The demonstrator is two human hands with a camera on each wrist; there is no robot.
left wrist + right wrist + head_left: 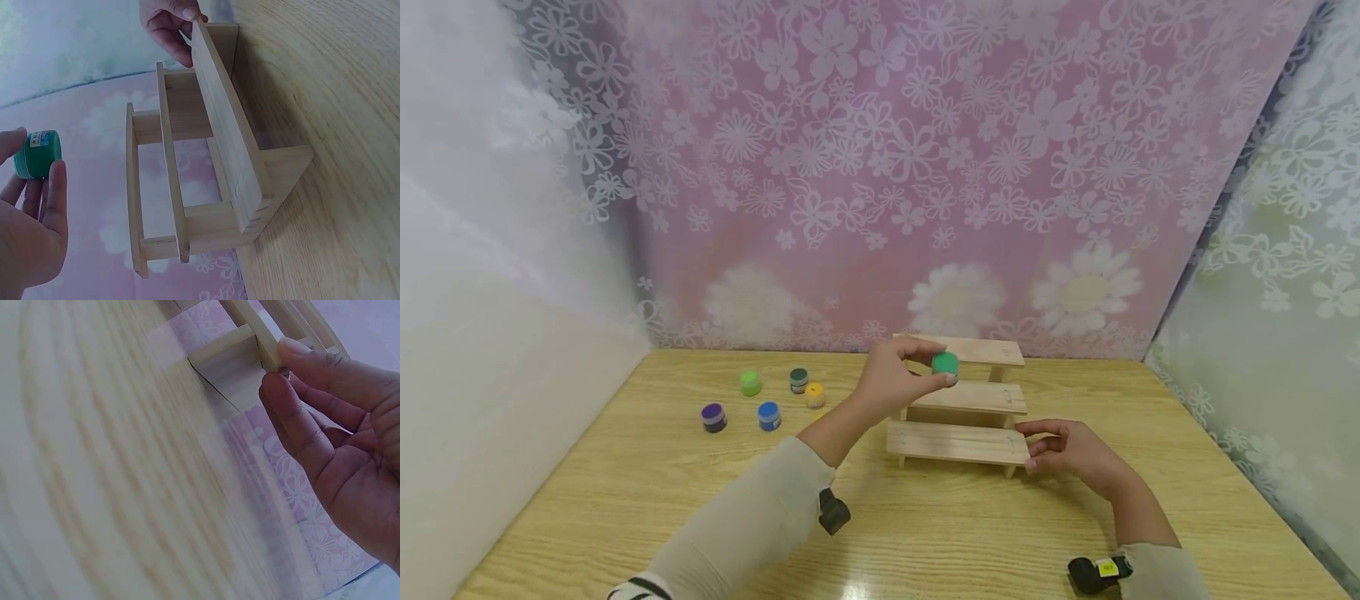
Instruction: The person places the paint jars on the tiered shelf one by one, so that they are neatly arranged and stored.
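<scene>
My left hand (887, 379) pinches a small green paint pot (945, 364) between thumb and fingers, held up in front of a three-step wooden rack (958, 446). In the left wrist view the pot (42, 154) shows a label on its side and is apart from the rack (228, 125). At the rack's right end my right hand (1078, 457) grips the corner of the lowest board. The right wrist view has the thumb of that hand (350, 444) on one side of the board's end and the fingers on the other. No pots show on the rack's steps.
Left of the rack, several paint pots stand on the wooden table (625, 500): purple (714, 417), light green (750, 383), blue (768, 416), dark green (799, 381) and yellow (815, 395). Another yellow one is partly behind my left forearm. A flowered pink curtain (850, 167) hangs behind the table.
</scene>
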